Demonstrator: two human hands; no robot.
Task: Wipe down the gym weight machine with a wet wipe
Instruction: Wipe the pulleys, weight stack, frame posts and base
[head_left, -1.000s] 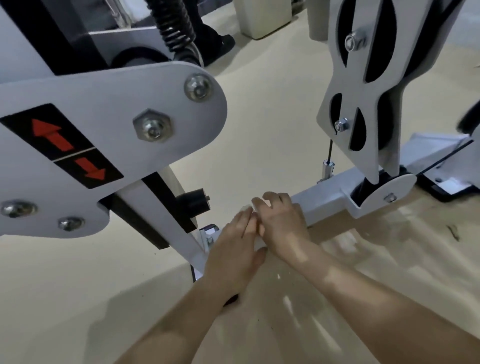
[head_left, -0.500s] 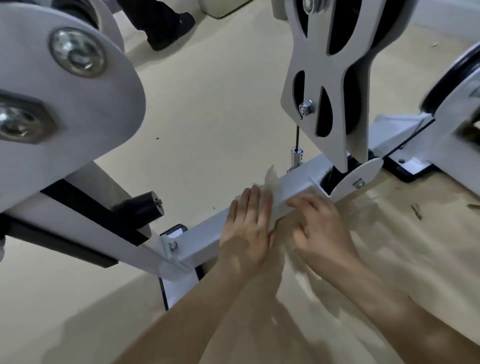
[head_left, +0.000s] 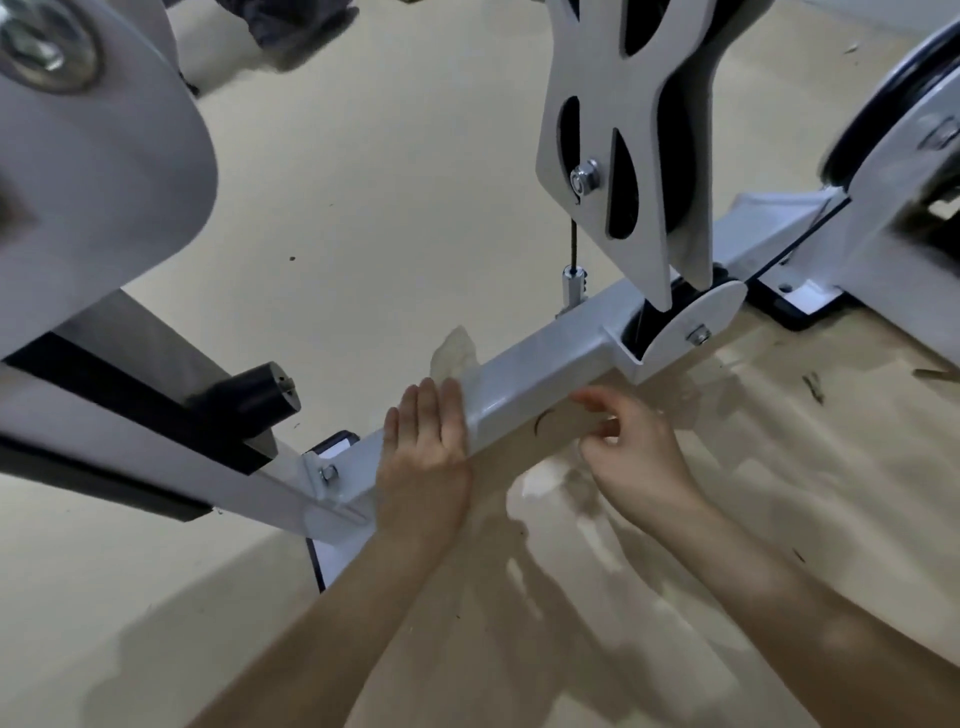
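Note:
The weight machine's low white base bar (head_left: 540, 371) runs across the floor from lower left to upper right. My left hand (head_left: 423, 452) lies flat on the bar with straight fingers, pressing a pale wet wipe (head_left: 456, 352) whose end sticks out beyond the fingertips on the bar's far side. My right hand (head_left: 631, 441) hovers just off the bar's near side, to the right of the left hand, with fingers loosely curled and nothing visible in it.
A white pulley bracket (head_left: 618, 156) hangs over the bar with a thin cable (head_left: 573, 244) and its fitting. A big white pivot plate (head_left: 98, 171) looms at the left above a black stopper (head_left: 262, 395). A wheel housing (head_left: 898, 171) stands at right. Someone's dark shoe (head_left: 291, 26) is at the top.
Both hands have slid along the bar to the right since a second ago. My right hand has come off the bar, and the wipe's end now sticks out past my left fingertips.

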